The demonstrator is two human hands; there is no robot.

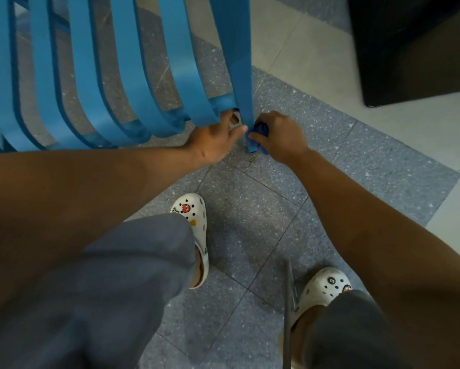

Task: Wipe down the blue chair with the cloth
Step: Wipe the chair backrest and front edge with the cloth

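The blue chair [133, 62] fills the upper left, its curved slats running down to a lower rail and a leg at the right. My left hand [218, 137] grips the bottom of the slats beside that leg, fingers curled up behind the rail. My right hand [279, 137] holds a dark blue cloth [261, 129] bunched against the lower end of the chair leg [246, 102], close to the floor. Most of the cloth is hidden inside my fist.
A dark cabinet or box [415, 49] stands at the upper right on pale tiles. My feet in white clogs [194, 222] stand on grey speckled floor tiles [263, 209]. A thin grey rod [288, 302] leans near my right foot.
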